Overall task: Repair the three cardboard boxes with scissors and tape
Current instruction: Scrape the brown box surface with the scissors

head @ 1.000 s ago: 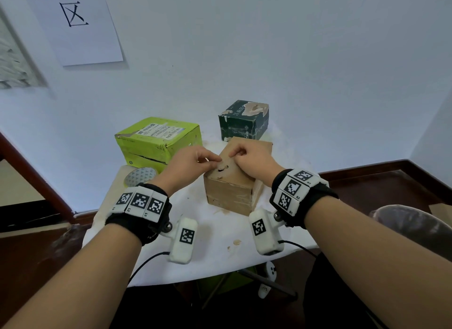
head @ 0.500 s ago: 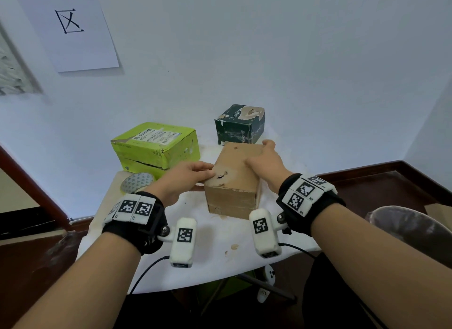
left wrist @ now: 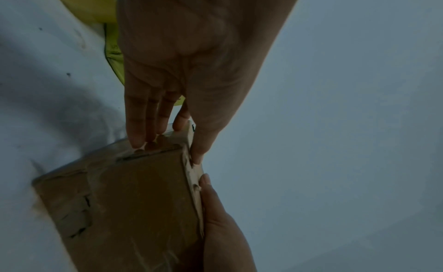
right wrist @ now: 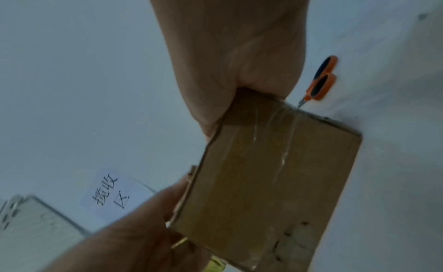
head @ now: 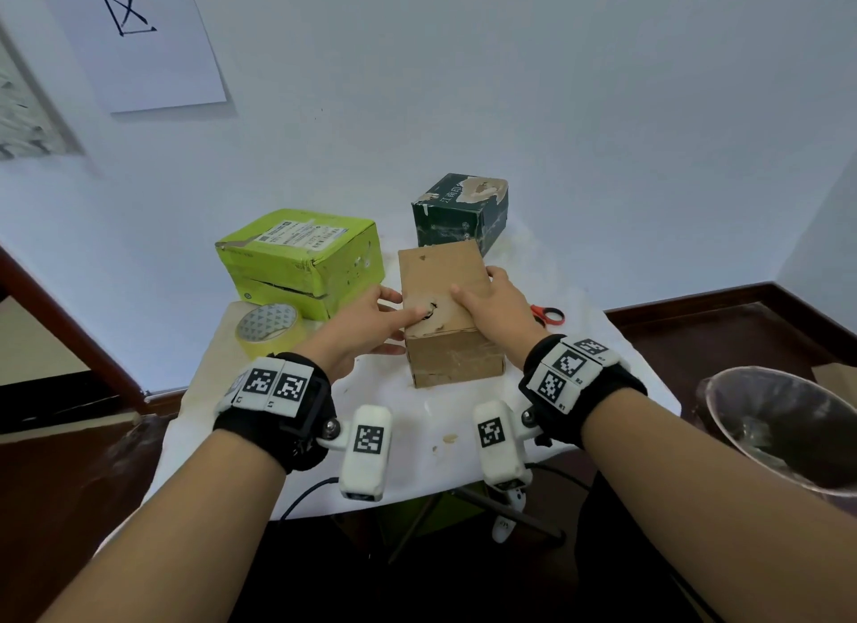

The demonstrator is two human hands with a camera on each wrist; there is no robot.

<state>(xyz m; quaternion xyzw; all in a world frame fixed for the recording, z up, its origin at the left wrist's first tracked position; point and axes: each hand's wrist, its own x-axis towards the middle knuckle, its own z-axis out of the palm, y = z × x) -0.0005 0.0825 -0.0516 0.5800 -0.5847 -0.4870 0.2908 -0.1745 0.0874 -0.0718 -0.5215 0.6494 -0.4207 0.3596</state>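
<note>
- Since half a second ago, left hand (head: 366,318) has slid its thumb onto the brown box (head: 445,307) top, by the torn hole (head: 430,308).
- Both hands are flat, fingers straight, clasping nothing; right hand (head: 494,305) presses the top's right edge.
- Box sits mid-table (head: 417,446), tape roll (head: 269,328) left, scissors (head: 547,315) right.

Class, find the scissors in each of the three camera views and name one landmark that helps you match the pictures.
Head: the scissors lie on the table just right of the brown box, partly behind the right hand.
Left wrist: not in view.
Right wrist: the orange handles show upper right, just past the box corner.
Shared landmark: the brown box, held by both hands in all three views.
</note>
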